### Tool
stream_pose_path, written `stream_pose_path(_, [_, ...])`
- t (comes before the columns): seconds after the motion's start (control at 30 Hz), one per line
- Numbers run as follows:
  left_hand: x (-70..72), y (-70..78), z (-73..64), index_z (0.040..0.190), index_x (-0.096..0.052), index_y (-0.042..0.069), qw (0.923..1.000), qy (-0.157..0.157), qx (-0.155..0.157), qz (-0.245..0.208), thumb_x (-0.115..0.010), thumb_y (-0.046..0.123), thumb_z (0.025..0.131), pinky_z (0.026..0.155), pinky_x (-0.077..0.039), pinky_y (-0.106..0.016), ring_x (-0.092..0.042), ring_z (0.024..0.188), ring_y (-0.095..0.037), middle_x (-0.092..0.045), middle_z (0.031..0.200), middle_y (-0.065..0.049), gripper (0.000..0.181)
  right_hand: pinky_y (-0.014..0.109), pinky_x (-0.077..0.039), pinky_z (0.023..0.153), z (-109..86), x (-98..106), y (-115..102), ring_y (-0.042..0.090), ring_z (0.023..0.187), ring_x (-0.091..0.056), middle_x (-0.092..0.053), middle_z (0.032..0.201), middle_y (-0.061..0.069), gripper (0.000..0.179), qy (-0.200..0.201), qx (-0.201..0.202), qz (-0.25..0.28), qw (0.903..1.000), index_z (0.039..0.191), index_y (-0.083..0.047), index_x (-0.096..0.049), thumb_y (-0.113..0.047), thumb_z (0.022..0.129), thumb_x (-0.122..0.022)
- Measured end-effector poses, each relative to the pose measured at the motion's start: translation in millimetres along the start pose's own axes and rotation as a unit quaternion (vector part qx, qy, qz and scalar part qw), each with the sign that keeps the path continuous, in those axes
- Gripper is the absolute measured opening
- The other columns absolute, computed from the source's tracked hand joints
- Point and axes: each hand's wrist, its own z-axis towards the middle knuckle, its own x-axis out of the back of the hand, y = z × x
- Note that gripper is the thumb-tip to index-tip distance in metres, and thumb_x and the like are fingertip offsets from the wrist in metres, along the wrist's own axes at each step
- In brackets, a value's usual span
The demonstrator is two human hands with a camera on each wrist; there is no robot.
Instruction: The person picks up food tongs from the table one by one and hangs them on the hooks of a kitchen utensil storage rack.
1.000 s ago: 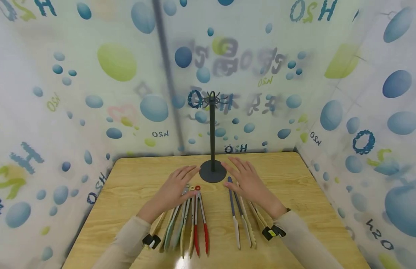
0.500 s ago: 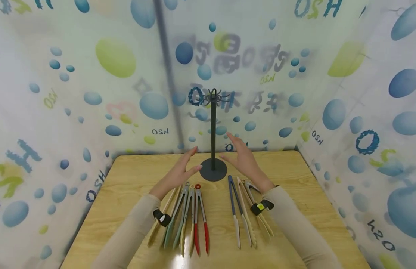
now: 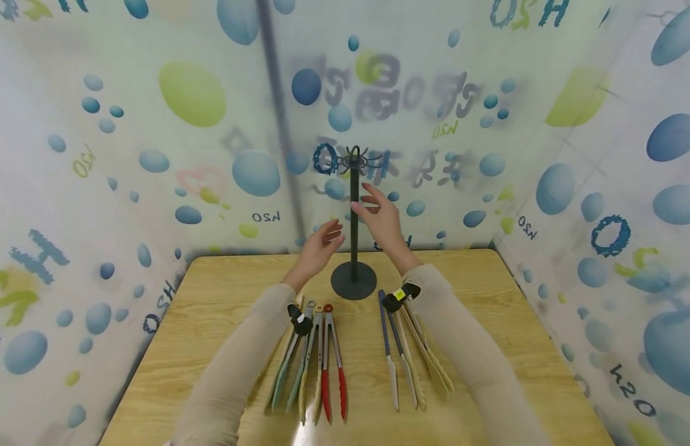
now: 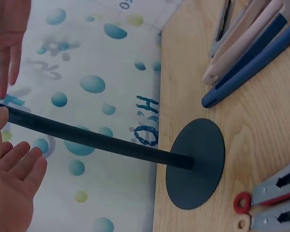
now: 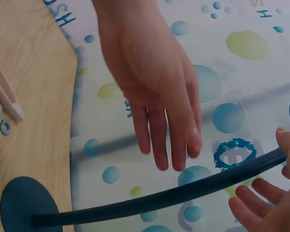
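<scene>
A black upright stand with a round base and a ring of hooks at its top is on the table. My left hand is to the left of the pole, fingers loosely bent, holding nothing. Higher up, my right hand has its thumb and fingers spread about the pole; in the head view the thumb overlaps it, and I cannot tell whether it touches. In the right wrist view the left hand is apart from the pole, fingers relaxed.
In front of the stand lie several tongs in two groups. Red-tipped tongs and green-tipped tongs are on the left, blue-handled tongs on the right. Patterned curtains enclose the wooden table.
Both hands have risen from near the tabletop toward the pole and drawn inward. The right hand has climbed higher than the left. The tongs and stand have stayed in place.
</scene>
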Motion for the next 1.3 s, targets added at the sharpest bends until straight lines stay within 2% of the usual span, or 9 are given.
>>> stream_pose_path(0.13, [-10.4, 3.3, 12.9, 0.152, -0.037, 0.006, 0.9997, 0.019, 0.011, -0.006, -0.053, 0.027, 0.104, 0.112, -0.043, -0.045, -0.05, 0.137, -0.034, -0.048, 0.15, -0.017, 0.055, 0.047, -0.054, 0.096, 12.0, -8, -5, 0.031, 0.116, -0.065, -0.064, 0.133, 0.012, 0.059, 0.01, -0.01, 0.001, 0.9999, 0.149, -0.027, -0.045, -0.042, 0.096, -0.063])
stream_pose_path(0.3, [-21.2, 6.6, 26.7, 0.152, -0.037, 0.008, 0.9997, 0.014, 0.013, -0.016, -0.05, 0.029, 0.104, 0.111, -0.045, -0.045, -0.05, 0.137, -0.033, -0.046, 0.152, -0.015, 0.053, 0.046, -0.053, 0.096, 23.7, -14, -11, 0.03, 0.115, -0.066, -0.066, 0.128, 0.012, 0.05, 0.02, -0.007, -0.021, 0.9996, 0.145, -0.019, -0.051, -0.039, 0.1, -0.057])
stream_pose_path(0.43, [-27.6, 6.6, 31.3, 0.15, -0.039, 0.008, 0.9998, 0.003, 0.006, -0.019, -0.047, 0.028, 0.105, 0.11, -0.045, -0.046, -0.05, 0.137, -0.034, -0.047, 0.15, -0.016, 0.05, 0.044, -0.054, 0.092, 27.3, -16, -12, 0.029, 0.107, -0.067, -0.07, 0.118, 0.012, 0.04, 0.02, 0.007, -0.05, 0.9985, 0.137, -0.015, -0.058, -0.035, 0.103, -0.052])
stream_pose_path(0.57, [-28.6, 6.2, 33.7, 0.148, -0.042, 0.007, 0.9998, 0.014, 0.002, -0.014, -0.046, 0.027, 0.106, 0.11, -0.045, -0.046, -0.052, 0.135, -0.035, -0.05, 0.146, -0.017, 0.046, 0.044, -0.054, 0.089, 30.6, -15, -13, 0.029, 0.102, -0.069, -0.072, 0.113, 0.012, 0.037, 0.023, 0.026, -0.066, 0.9972, 0.132, -0.013, -0.062, -0.034, 0.104, -0.051])
stream_pose_path(0.7, [-28.7, 7.4, 33.8, 0.145, -0.045, 0.006, 0.9997, 0.021, 0.006, -0.013, -0.047, 0.026, 0.106, 0.109, -0.046, -0.047, -0.054, 0.133, -0.036, -0.052, 0.144, -0.018, 0.044, 0.043, -0.055, 0.085, 32.5, -15, -11, 0.029, 0.1, -0.07, -0.073, 0.112, 0.013, 0.037, 0.023, 0.038, -0.068, 0.9967, 0.13, -0.01, -0.063, -0.033, 0.103, -0.052])
stream_pose_path(0.9, [-30.4, 8.8, 29.9, 0.145, -0.044, 0.006, 0.9998, 0.013, 0.016, -0.005, -0.048, 0.028, 0.105, 0.107, -0.048, -0.047, -0.053, 0.133, -0.035, -0.05, 0.146, -0.017, 0.046, 0.043, -0.055, 0.082, 30.7, -14, -8, 0.028, 0.097, -0.07, -0.073, 0.108, 0.011, 0.034, 0.022, 0.043, -0.079, 0.9957, 0.127, -0.011, -0.064, -0.032, 0.103, -0.053])
stream_pose_path(1.3, [-34.5, 8.3, 16.6, 0.147, -0.043, 0.008, 0.9994, 0.027, 0.019, 0.007, -0.05, 0.029, 0.105, 0.107, -0.048, -0.045, -0.055, 0.132, -0.035, -0.051, 0.146, -0.016, 0.048, 0.044, -0.056, 0.081, 18.8, -13, -14, 0.029, 0.091, -0.072, -0.074, 0.104, 0.012, 0.03, 0.026, 0.042, -0.092, 0.9946, 0.123, -0.012, -0.067, -0.03, 0.102, -0.056])
